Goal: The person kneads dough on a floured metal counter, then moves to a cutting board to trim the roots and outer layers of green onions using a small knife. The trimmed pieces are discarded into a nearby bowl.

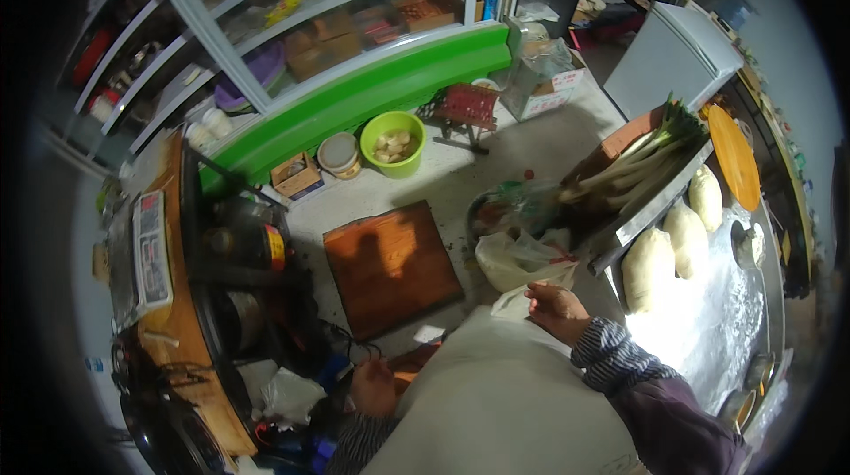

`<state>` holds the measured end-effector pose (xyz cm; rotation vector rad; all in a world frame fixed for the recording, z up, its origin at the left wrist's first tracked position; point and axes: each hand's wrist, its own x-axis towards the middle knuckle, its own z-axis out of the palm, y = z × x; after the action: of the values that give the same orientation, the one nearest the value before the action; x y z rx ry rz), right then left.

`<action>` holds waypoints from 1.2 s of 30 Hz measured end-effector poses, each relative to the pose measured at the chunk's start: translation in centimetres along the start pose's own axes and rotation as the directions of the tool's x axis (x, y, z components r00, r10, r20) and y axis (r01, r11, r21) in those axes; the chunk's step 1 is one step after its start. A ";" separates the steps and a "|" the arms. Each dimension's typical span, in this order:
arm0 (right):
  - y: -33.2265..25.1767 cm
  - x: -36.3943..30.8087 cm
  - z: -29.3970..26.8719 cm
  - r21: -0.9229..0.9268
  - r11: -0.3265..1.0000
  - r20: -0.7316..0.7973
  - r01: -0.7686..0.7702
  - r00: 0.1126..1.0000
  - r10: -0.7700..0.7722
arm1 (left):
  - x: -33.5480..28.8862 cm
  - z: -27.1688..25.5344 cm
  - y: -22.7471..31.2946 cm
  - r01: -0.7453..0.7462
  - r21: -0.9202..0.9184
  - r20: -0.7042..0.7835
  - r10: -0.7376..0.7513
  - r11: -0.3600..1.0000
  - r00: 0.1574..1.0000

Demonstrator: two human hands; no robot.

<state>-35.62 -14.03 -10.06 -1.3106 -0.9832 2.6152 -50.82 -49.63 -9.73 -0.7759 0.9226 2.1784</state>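
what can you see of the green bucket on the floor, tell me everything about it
The bucket is lime green, round and open-topped, its smooth sides looking like plastic. It stands upright on the pale floor, holding pale lumps whose kind I cannot tell. A lidded tub sits close on its left; whether they touch is unclear. The green panel runs behind it. The left hand and right hand are both away from it.

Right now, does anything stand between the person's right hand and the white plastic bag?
Nothing visible does: the white plastic bag appears just beyond the right hand. The pale apron-like cover lies beside that hand, not across the way. Contact isn't clear.
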 end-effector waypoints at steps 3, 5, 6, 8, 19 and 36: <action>-1.2 4.5 2.2 -0.030 1.000 -0.073 0.007 0.997 -0.009 | 1.9 0.8 2.2 0.051 -0.034 -0.156 -0.056 0.998 0.986; -2.2 7.5 3.3 0.236 0.966 -0.166 -0.103 0.975 0.145 | 4.7 1.7 4.0 -0.019 -0.058 -0.225 0.006 0.998 0.974; -2.5 9.2 3.8 0.247 0.962 -0.184 -0.120 0.968 0.168 | 6.2 2.1 4.9 -0.040 -0.069 -0.193 0.026 0.997 0.981; -3.1 13.2 4.1 0.286 0.948 -0.149 -0.141 0.971 0.189 | 9.3 3.2 6.3 -0.087 -0.084 -0.217 0.067 0.993 0.974; 2.0 28.1 -5.2 0.181 0.977 -0.682 -0.111 0.702 0.206 | 26.0 21.6 16.6 -0.058 0.291 -0.250 0.134 0.955 0.959; 8.4 32.4 2.3 0.058 0.998 -0.729 -0.038 0.681 0.068 | 48.0 34.0 14.0 0.366 0.747 -0.310 -0.196 0.554 0.930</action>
<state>-56.12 -11.57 -36.50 -2.1288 -0.7317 1.7787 -99.96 -15.59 -18.83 -0.6074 1.5863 1.1815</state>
